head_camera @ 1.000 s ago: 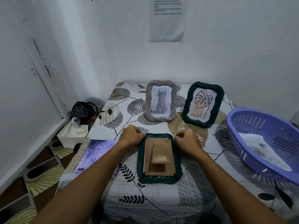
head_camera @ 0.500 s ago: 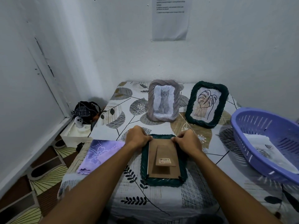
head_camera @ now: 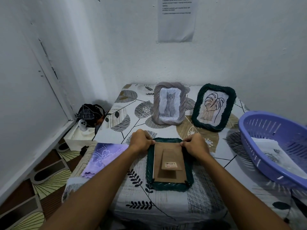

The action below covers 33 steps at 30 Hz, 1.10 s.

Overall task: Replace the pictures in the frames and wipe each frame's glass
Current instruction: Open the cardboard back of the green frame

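Green frame (head_camera: pixel 169 186), brown backing (head_camera: pixel 167 176); purple basket (head_camera: pixel 259 146); leaf-print tablecloth (head_camera: pixel 132 113)

Face-down frame (head_camera: pixel 169 165) at table (head_camera: pixel 166 206) front-centre; cloth (head_camera: pixel 103 156) to its left, basket (head_camera: pixel 274 146) w/ paper (head_camera: pixel 272 153) inside to the right. Cat frame (head_camera: pixel 169 103) & leaf frame (head_camera: pixel 214 107) upright behind.

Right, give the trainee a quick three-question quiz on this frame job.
1. True or false: the green frame under the hands lies face down, its brown backing board up.
2. The purple cloth lies: A) in the basket B) on the table left of that frame C) on the cat frame
3. Name the drawing in the standing green frame.

Key: 1 true; 2 B; 3 a leaf.
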Each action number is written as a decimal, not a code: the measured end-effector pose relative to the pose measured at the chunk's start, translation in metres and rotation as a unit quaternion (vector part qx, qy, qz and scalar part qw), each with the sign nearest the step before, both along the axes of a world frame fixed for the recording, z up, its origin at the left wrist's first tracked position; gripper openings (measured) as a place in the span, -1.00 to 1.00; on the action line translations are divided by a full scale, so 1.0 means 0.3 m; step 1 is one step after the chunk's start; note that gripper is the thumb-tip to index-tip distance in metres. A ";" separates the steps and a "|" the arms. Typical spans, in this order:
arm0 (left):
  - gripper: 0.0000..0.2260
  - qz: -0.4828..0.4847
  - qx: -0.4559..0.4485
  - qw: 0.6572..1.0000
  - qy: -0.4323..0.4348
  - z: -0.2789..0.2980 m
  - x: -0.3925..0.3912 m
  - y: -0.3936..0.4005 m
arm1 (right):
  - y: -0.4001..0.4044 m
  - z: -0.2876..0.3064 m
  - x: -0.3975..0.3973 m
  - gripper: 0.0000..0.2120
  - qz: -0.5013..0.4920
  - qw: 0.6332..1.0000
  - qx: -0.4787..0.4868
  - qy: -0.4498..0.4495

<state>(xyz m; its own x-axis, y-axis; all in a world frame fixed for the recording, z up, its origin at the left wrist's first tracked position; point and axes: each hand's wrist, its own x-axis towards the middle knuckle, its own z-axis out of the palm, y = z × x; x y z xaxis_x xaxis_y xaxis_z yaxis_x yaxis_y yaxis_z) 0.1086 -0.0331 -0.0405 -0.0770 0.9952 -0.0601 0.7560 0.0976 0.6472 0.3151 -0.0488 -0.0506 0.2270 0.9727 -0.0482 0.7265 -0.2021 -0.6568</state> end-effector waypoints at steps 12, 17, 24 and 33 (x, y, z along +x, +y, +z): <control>-0.60 -0.025 -0.008 0.999 0.045 0.063 0.023 -0.094 | -0.072 0.016 0.000 -0.64 0.033 0.999 -0.023 -0.006; -0.37 -0.031 -0.024 0.999 0.036 0.068 0.015 -0.161 | -0.125 0.002 -0.009 -0.48 0.028 0.999 -0.044 -0.004; -0.40 -0.031 -0.028 0.999 0.012 0.058 0.008 -0.265 | -0.213 0.002 -0.018 -0.48 0.029 0.998 -0.056 -0.013; -0.60 -0.044 -0.029 0.998 -0.032 0.032 0.003 -0.355 | -0.321 0.009 -0.027 -0.44 0.038 0.998 -0.049 0.013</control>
